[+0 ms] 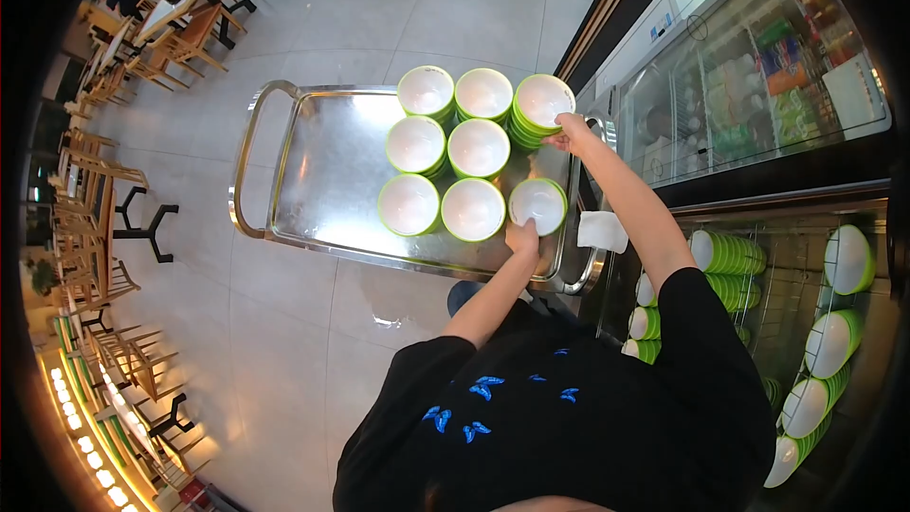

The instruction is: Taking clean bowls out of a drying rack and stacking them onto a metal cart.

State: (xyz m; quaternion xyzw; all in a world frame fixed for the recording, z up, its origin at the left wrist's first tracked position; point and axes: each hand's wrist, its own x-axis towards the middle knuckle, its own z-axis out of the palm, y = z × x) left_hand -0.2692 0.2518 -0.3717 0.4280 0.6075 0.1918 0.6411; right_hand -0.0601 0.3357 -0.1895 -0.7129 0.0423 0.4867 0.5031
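Note:
Stacks of green-and-white bowls (478, 148) stand in rows on a stainless steel cart (334, 178). My left hand (525, 236) grips the near rim of a bowl (539, 205) at the cart's near right corner, its thumb over the inner edge. Whether more bowls sit under that one is hard to tell. At the far right corner, my right hand (569, 135) holds the right side of a tall bowl stack (543, 101), thumb at the top rim and fingers lower down. How many bowls it grasps is hidden. A folded white cloth (602, 231) hangs by the cart's right handle.
On my right, an open cabinet holds wire racks (757, 277) with more green-and-white bowls (732, 256). Beyond it stands a glass-fronted refrigerator (739, 92) with packaged goods. Wooden chairs (188, 43) and tables line the left side. The cart's left handle (242, 163) juts over the tiled floor.

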